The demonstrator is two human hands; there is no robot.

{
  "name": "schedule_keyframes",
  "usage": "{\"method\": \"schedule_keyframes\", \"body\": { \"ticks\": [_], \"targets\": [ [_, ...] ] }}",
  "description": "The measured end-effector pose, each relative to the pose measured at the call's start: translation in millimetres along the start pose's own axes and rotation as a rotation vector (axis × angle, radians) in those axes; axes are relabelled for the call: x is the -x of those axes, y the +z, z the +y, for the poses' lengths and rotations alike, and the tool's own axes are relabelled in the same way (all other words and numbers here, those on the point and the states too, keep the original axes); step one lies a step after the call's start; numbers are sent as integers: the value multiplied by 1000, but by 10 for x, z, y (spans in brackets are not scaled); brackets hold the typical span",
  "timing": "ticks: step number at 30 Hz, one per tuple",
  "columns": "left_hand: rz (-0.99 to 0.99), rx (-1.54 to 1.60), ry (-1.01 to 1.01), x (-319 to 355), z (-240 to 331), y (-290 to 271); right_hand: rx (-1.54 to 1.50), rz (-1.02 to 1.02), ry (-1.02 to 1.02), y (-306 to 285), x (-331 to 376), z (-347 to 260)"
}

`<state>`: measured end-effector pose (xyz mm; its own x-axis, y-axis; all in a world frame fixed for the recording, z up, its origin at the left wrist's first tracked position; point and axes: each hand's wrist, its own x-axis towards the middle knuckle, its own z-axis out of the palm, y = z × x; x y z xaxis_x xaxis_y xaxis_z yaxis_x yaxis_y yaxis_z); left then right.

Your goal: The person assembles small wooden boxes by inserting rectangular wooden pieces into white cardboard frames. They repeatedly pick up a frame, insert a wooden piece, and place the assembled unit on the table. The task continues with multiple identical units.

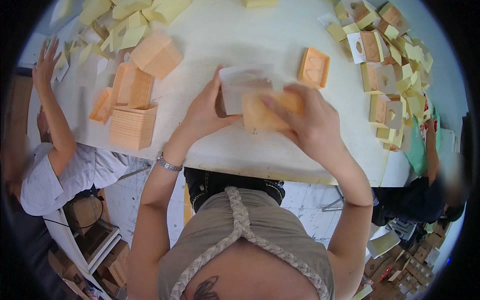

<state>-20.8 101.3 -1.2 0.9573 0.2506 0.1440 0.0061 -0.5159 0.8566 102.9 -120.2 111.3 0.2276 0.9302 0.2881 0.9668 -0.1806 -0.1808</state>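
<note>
Above the near half of the white table (210, 150), my left hand (202, 110) grips a small carton (236, 92) with its white side showing. My right hand (316, 119) has its fingers curled over a pale orange tray (262, 111), smeared by motion, at the carton's right side. Whether the tray is partly inside the carton cannot be made out. A single shallow orange tray (314, 68) with a moulded shape lies on the table beyond my right hand. Left of my left hand are stacks of the same ribbed orange trays (132, 129).
Yellow cartons (127, 30) lie heaped at the far left. Along the right edge sits a pile of yellow boxes (385, 77), several with orange trays inside. A person's hand (46, 62) reaches over the table at left; another person's arm (431, 150) is at right by a green bag (416, 150).
</note>
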Motion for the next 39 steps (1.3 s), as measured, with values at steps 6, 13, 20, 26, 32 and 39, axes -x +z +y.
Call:
{"method": "schedule_keyframes", "body": {
  "ticks": [6, 13, 20, 26, 32, 39],
  "targets": [
    [-9, -124, 56, -9, -2, -1, 35, -41, 7, 658, -348, -30],
    [-35, -124, -43, -39, 52, -52, 164, -113, -139, 578, -207, 96],
    [-16, -180, -31, -31, -1, -39, 299, -115, -187, 506, -200, 43],
    [-25, -170, -17, -50, 5, -26, 224, -112, -274, 464, -128, 236],
    [22, -161, -17, -29, 28, 17, 466, -65, -114, 500, -143, 81],
    [85, -283, 39, 5, 30, 91, 581, -15, 45, 637, -107, -121]
  ]
}}
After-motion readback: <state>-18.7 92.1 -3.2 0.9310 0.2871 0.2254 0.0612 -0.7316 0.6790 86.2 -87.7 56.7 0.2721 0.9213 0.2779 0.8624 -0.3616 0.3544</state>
